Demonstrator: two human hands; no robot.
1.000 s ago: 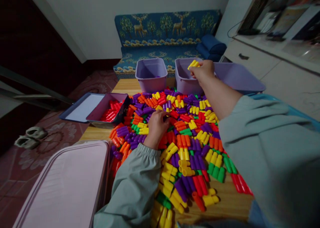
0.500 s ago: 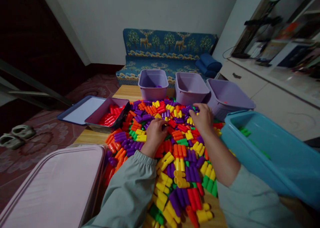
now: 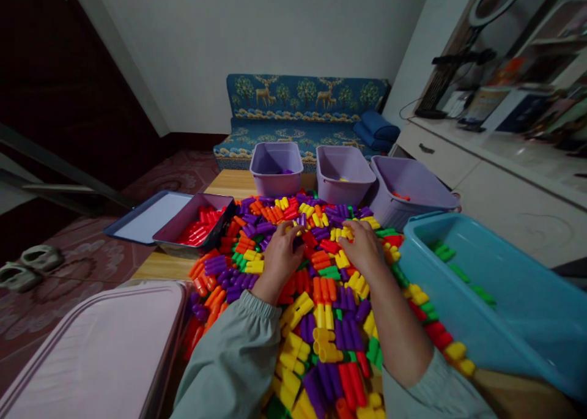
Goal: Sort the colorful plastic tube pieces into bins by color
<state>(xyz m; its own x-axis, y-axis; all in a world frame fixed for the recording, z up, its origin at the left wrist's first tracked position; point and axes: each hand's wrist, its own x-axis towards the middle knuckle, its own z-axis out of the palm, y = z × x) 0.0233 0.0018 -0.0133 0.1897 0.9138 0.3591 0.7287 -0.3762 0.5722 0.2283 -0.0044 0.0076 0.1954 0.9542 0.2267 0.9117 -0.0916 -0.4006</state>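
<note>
Bullet-shaped plastic building pieces (image 3: 321, 290) in red, orange, yellow, green and purple lie in a thick spread over the wooden table. My left hand (image 3: 280, 257) is over the middle of the spread, its fingers bent and apart from the thumb. A purple piece (image 3: 301, 219) lies just beyond its fingertips; whether they touch is unclear. To the right, my right hand (image 3: 364, 248) reaches down with thumb and fingers spread beside yellow pieces (image 3: 338, 233). No piece shows lifted in either hand.
Purple bins stand at the back: left (image 3: 276, 177), middle (image 3: 343, 186) and right (image 3: 403, 192). A blue tub (image 3: 481, 327) with green pieces is at right. At left are an open box (image 3: 165, 240) of red pieces and a pink lid (image 3: 101, 345). Behind is a blue sofa (image 3: 293, 125).
The view has tilted up slightly. My left hand has reached a little farther forward, toward the purple piece. My right hand has come down closer to the yellow pieces.
</note>
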